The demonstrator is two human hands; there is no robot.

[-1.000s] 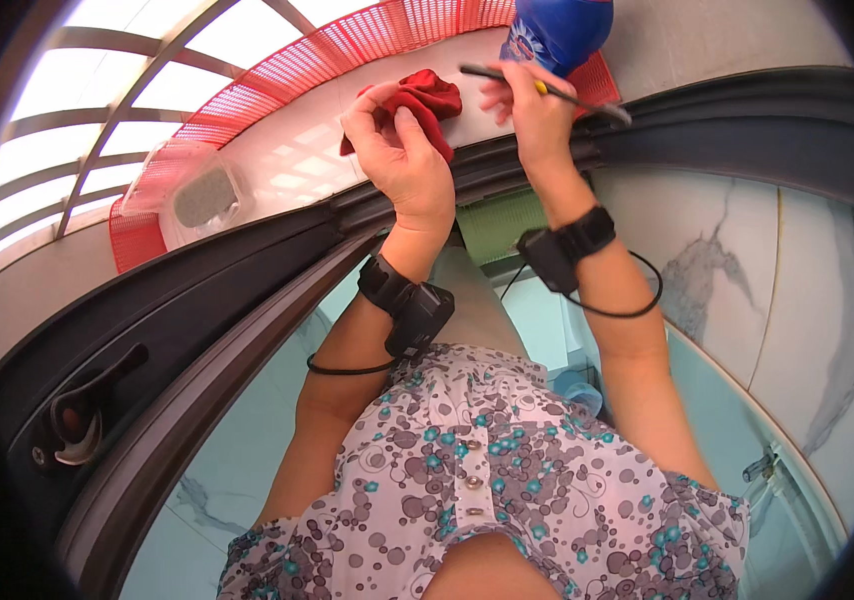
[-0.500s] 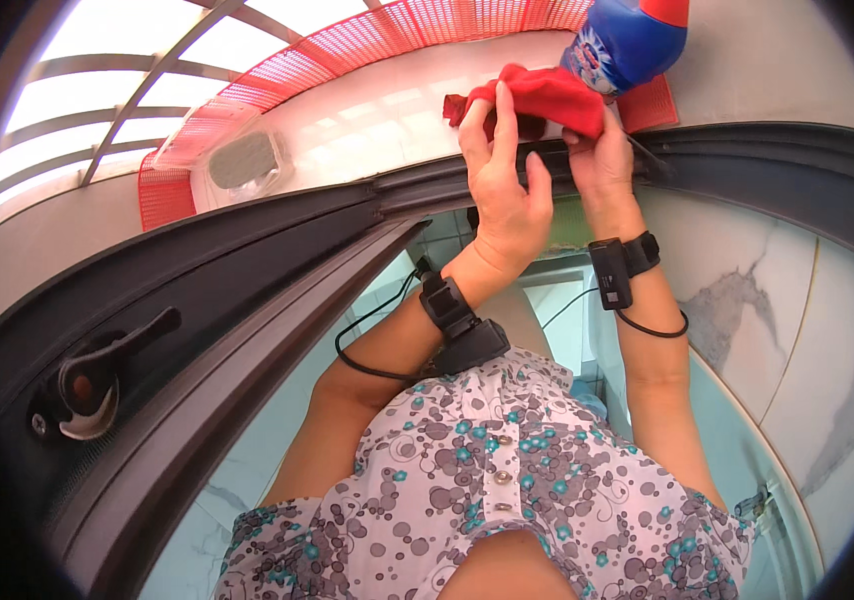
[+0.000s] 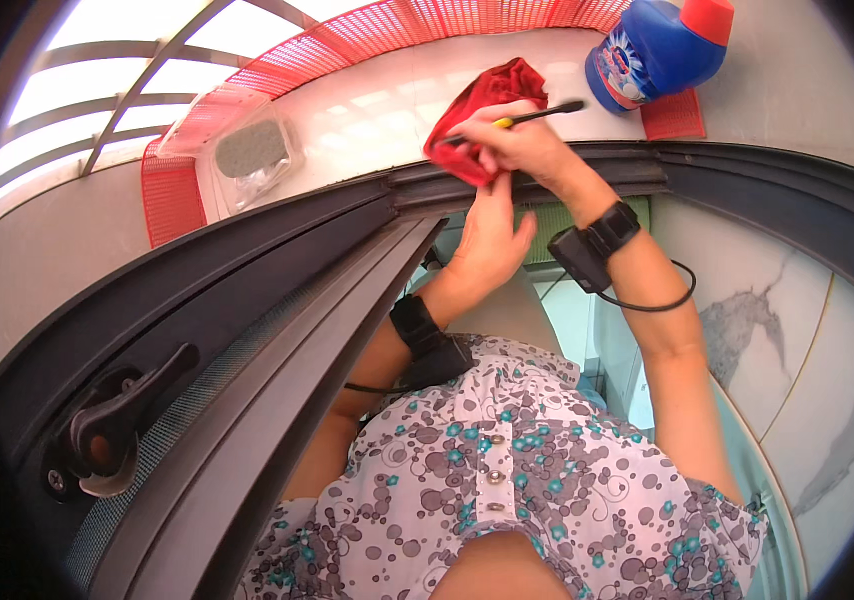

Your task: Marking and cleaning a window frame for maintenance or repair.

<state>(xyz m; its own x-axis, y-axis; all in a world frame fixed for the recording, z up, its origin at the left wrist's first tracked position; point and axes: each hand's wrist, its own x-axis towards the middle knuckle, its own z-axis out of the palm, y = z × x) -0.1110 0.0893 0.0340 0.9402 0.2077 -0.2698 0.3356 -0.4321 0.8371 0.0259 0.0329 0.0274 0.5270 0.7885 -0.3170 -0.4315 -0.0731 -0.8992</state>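
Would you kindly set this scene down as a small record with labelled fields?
Left hand: at the lower edge of the red cloth; fingertips hidden, grip unclear
Right hand: holds a thin black tool with a yellow band, over the cloth
Right of cloth: blue bottle with a red cap
Left of cloth: clear plastic container
Surface: white ledge, with red perforated edging along its far side
Lower left: dark handle

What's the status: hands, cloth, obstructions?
Right hand holds black-yellow tool over red cloth. Left hand at cloth's lower edge, grip unclear. Blue bottle right, clear of hands.
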